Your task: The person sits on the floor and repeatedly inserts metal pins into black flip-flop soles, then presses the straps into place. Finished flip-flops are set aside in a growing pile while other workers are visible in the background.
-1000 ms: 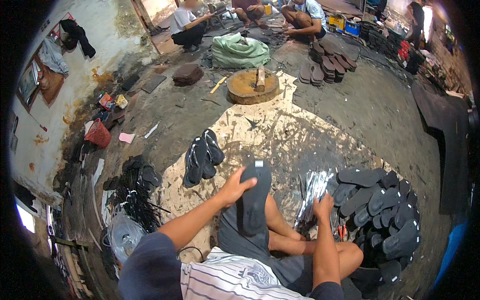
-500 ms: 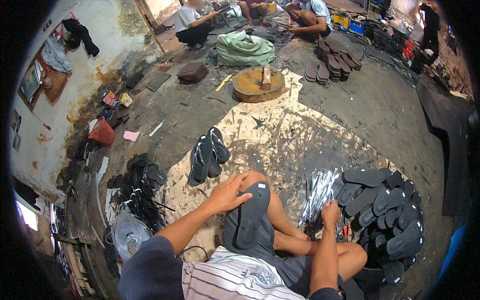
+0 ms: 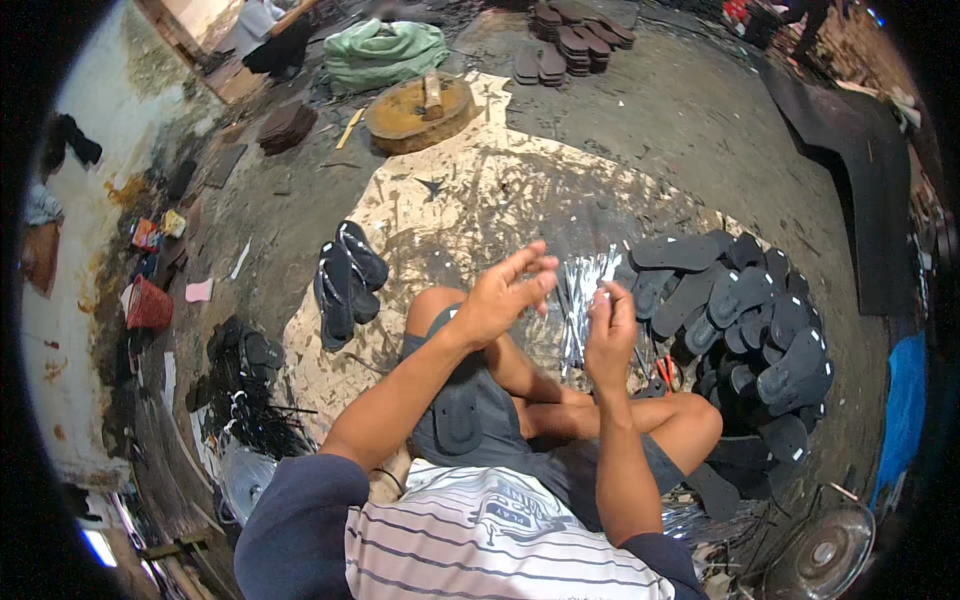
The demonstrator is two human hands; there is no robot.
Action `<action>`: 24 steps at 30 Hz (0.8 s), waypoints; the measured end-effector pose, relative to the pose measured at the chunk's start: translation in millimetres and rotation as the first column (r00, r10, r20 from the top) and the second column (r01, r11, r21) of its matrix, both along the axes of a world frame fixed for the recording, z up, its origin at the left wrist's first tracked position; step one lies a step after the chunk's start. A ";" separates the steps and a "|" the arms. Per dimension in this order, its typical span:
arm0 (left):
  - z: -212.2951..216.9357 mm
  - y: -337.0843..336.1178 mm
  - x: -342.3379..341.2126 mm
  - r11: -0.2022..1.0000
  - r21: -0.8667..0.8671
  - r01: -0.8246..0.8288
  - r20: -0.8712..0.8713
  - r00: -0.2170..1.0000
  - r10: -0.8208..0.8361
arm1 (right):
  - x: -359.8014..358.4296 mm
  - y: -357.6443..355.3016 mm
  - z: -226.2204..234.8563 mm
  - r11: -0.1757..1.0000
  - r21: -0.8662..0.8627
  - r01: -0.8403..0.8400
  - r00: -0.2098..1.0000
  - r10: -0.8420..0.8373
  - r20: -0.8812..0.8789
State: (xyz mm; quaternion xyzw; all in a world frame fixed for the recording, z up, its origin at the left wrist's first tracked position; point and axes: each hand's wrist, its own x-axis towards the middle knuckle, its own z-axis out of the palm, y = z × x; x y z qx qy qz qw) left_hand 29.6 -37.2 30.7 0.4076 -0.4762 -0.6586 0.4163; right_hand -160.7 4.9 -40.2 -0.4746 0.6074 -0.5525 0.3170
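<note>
A dark flip-flop sole (image 3: pixel 458 412) lies along my left thigh, its upper part covered by my left forearm. Above my lap, my left hand (image 3: pixel 505 298) is lifted off the sole with its fingers stretched out and nothing visible in it. My right hand (image 3: pixel 610 330) is closed in a pinch beside the bundle of shiny silver straps (image 3: pixel 578 300) on the floor; whatever it pinches is too small to make out. Red-handled pliers (image 3: pixel 664 374) lie right of my right wrist. Several dark soles with small white labels (image 3: pixel 742 290) are heaped farther right.
Strapped flip-flops (image 3: pixel 345 285) rest on the stained sheet at left. Black straps (image 3: pixel 250 410) and a clear plastic bag (image 3: pixel 243 478) lie near my left elbow. Ahead stand a round wooden block (image 3: pixel 418 112), a green sack (image 3: pixel 385 55) and stacked brown soles (image 3: pixel 575 45).
My left hand has left the sole and moved right, toward my right hand. My right hand has risen from the silver straps and turned inward. The whole view has shifted.
</note>
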 end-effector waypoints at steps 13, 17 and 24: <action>14.6 23.8 -27.8 0.986 -0.101 -0.133 -0.180 0.977 0.113 | 24.8 40.7 58.1 0.976 0.019 -0.217 0.964 0.211 0.161; 26.8 10.6 -12.7 0.987 -0.061 -0.150 -0.158 0.978 0.139 | 22.4 45.3 64.2 0.978 0.018 -0.207 0.978 0.206 0.033; 34.5 22.3 -14.3 0.958 -0.228 -0.172 -0.090 0.984 0.155 | -5.7 35.3 77.7 0.986 -0.133 -0.101 0.994 0.095 -0.048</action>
